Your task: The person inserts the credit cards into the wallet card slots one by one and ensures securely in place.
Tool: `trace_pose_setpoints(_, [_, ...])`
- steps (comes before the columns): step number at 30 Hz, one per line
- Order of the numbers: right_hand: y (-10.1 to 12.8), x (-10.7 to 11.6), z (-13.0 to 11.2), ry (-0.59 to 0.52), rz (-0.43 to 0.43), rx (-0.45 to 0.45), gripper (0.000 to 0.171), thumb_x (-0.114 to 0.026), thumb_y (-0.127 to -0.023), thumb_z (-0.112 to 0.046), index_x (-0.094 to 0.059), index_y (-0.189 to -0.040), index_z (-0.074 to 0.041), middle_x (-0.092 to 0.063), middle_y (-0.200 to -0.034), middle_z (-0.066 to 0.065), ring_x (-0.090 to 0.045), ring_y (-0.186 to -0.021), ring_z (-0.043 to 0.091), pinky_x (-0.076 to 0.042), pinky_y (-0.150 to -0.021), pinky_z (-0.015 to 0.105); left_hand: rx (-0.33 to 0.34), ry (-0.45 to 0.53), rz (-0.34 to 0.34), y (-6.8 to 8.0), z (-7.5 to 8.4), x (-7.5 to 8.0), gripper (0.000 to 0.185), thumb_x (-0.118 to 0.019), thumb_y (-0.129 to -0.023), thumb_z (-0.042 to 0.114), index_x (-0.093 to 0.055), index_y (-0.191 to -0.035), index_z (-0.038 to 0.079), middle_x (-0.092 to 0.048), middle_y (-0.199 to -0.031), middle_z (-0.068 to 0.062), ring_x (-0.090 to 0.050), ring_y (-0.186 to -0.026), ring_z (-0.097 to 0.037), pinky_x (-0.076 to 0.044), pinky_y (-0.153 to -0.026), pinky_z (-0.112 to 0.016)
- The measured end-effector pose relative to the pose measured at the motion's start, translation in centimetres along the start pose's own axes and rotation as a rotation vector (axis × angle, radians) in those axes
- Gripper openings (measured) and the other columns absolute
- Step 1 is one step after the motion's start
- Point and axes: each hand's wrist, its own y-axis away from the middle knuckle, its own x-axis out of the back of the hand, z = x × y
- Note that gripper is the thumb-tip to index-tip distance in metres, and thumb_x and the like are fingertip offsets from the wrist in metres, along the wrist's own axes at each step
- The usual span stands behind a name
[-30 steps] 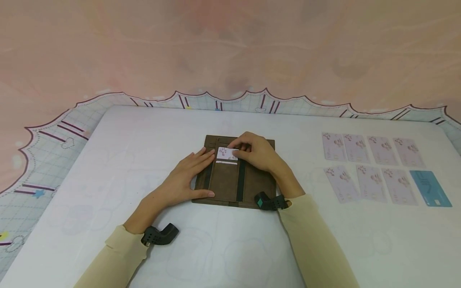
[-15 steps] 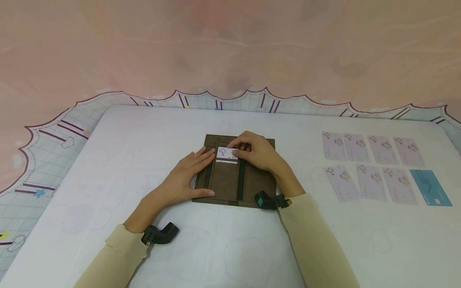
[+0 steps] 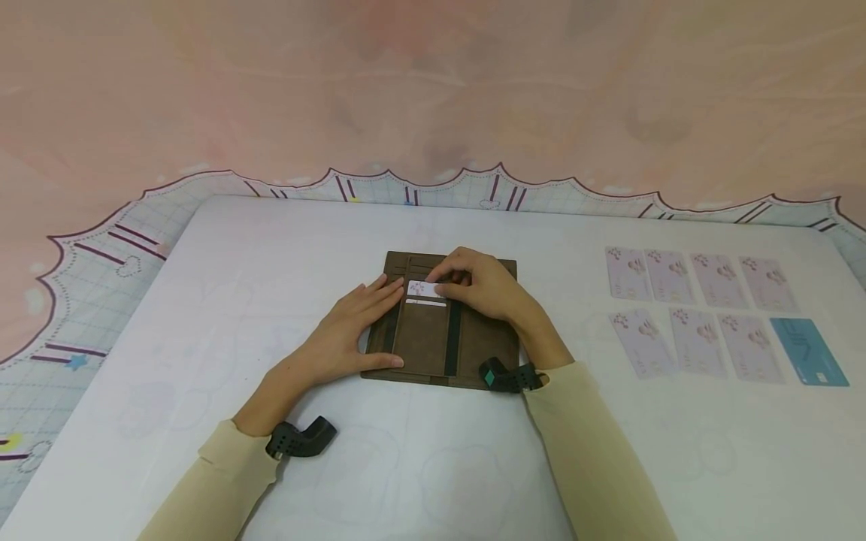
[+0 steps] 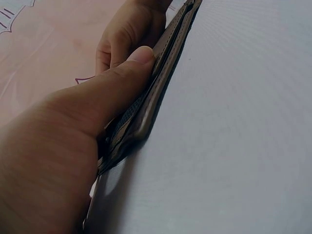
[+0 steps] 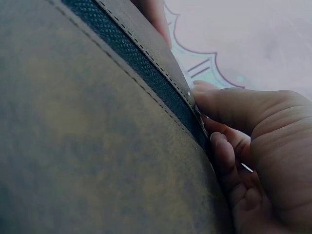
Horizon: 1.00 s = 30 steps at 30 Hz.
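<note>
A brown wallet (image 3: 421, 338) with dark elastic strips lies spread on the table in front of the person. The right hand (image 3: 487, 289) pinches a white card (image 3: 418, 288) with a pink floral print between thumb and fingers. That card sits partly inside a slot of the wallet's middle panel. Just below it, the white edge of another card (image 3: 426, 303) shows in a lower slot. The left hand (image 3: 345, 338) rests on the wallet's left side, fingers straight. In the left wrist view its thumb lies over the wallet's stitched edge (image 4: 161, 97).
To the right, pale pink printed cards (image 3: 720, 280) lie in two rows on the white table (image 3: 460, 466). A blue card (image 3: 809, 353) ends the nearer row. Beyond the table's back edge hangs a pinkish cloth (image 3: 433, 90) with a scalloped border.
The floral card has slid down toward the person, deeper into its slot, and less of it shows. The right fingers move slightly with it; the left hand stays in place.
</note>
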Motion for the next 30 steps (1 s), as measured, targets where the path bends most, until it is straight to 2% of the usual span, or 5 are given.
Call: trace_pose_setpoints(30, [-0.04, -0.03, 0.06, 0.030, -0.027, 0.019, 0.013, -0.068, -0.091, -0.016, -0.076, -0.101, -0.017, -0.061, -0.099, -0.003, -0.052, -0.083, 0.016, -0.045, -0.073, 0.032, 0.018, 0.003, -0.018, 0.02, 0.36, 0.24, 0.095, -0.077, -0.077, 0.045, -0.031, -0.149, 0.003, -0.026, -0.155, -0.009, -0.012, -0.145, -0.027, -0.009, -0.116, -0.047])
